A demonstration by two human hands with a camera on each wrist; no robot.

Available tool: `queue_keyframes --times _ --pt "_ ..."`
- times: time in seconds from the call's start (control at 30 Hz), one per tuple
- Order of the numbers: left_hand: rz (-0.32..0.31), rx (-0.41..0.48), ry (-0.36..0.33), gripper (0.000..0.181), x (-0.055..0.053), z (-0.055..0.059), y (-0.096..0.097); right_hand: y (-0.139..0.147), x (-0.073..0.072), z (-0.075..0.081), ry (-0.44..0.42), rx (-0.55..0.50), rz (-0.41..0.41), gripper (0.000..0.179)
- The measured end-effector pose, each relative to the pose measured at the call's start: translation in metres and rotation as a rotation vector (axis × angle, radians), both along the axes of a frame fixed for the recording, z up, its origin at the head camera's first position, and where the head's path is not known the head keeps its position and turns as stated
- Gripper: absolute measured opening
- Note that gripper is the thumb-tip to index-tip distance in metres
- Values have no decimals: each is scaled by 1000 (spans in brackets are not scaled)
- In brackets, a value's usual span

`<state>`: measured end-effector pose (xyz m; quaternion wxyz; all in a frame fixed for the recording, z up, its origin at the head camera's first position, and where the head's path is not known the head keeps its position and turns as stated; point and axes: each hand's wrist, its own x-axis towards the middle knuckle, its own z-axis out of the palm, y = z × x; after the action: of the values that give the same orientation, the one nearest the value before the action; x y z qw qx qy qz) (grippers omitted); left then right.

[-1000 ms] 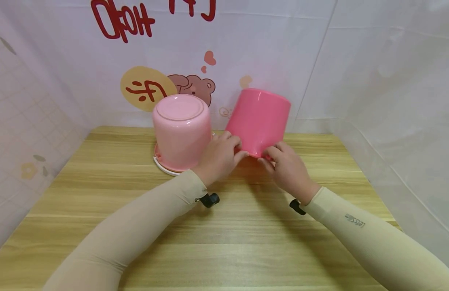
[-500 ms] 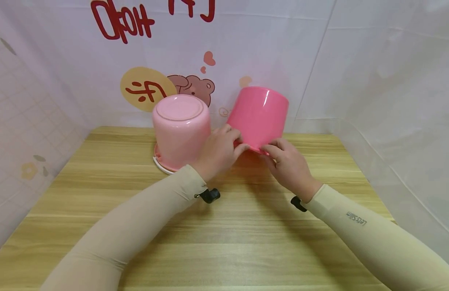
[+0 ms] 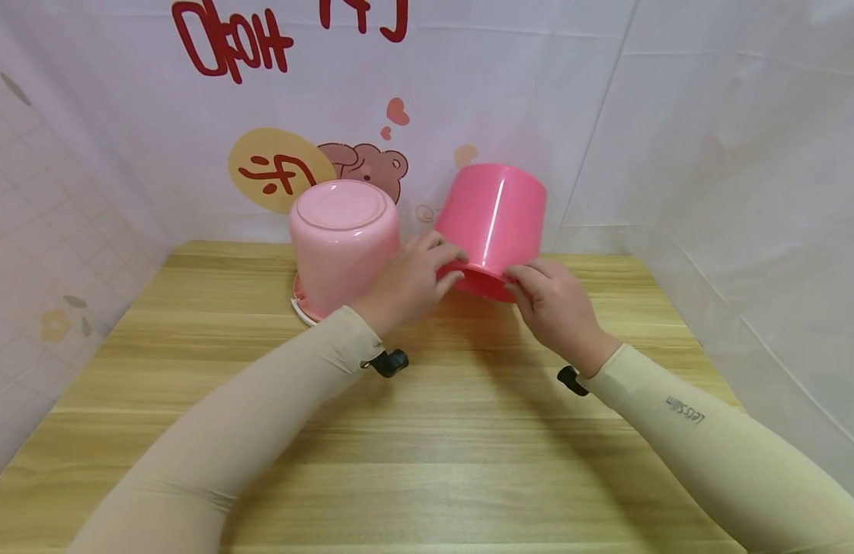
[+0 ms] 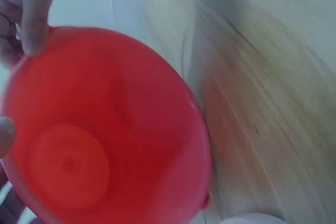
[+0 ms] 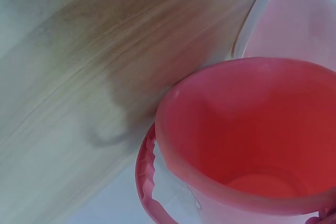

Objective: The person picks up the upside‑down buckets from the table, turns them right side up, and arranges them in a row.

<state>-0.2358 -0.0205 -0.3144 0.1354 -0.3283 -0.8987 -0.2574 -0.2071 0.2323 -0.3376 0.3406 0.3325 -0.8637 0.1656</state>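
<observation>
1. The biggest thing going, the white backdrop (image 3: 524,85), ran wide behind everything, red lettering (image 3: 264,42) up high.
2. Then my desk (image 3: 434,469), wood-grained, stretching out beneath both arms.
3. In came my cream sleeves (image 3: 704,438), one angling in from each side, small print on the right one.
4. And there it was, the bright pink bucket (image 3: 496,219), up near the backdrop, tilted, its mouth turned down and towards me, its red inside glowing in the wrist views! Whether its lowest edge met the desk, I couldn't tell.
5. Just to its left, the pale pink bucket (image 3: 344,246) stood bottom-up on the desk, a white band (image 3: 306,313) curving round its base.
6. A pink handle (image 5: 142,177) with a wavy grip swung out from the bright bucket's side.
7. Now the hands! My left hand (image 3: 413,277) had the near rim between thumb and fingers; my right hand (image 3: 557,312) pinched that same rim further right, a gap of bare rim between them.
8. Smaller yet, black wrist pieces (image 3: 388,363) poked out below both cuffs.
9. And smallest, a printed heart (image 3: 397,111) above the buckets.
</observation>
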Motion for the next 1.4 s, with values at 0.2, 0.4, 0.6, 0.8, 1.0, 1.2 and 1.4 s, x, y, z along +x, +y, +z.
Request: queue_keyframes --times 0.2,0.4,0.6,0.8,1.0,1.2,1.4 --pt "-109 75 138 21 -11 -10 -6 1 -2 0 5 -9 10 17" --pt "-149 108 225 23 -15 -13 -9 1 -2 3 9 -14 9 17" --pt "-145 122 241 24 -17 -12 -8 2 -2 7 26 -23 15 18" --pt "-147 149 266 25 -17 -11 -6 2 -3 8 37 -29 19 20" --pt "-133 149 268 27 -17 -7 -5 3 -4 9 66 -30 33 29" --pt "-113 135 264 27 -16 -4 -4 3 -6 12 110 -18 47 36" --pt "-100 135 264 27 -17 -1 -3 4 -9 14 127 -12 74 40"
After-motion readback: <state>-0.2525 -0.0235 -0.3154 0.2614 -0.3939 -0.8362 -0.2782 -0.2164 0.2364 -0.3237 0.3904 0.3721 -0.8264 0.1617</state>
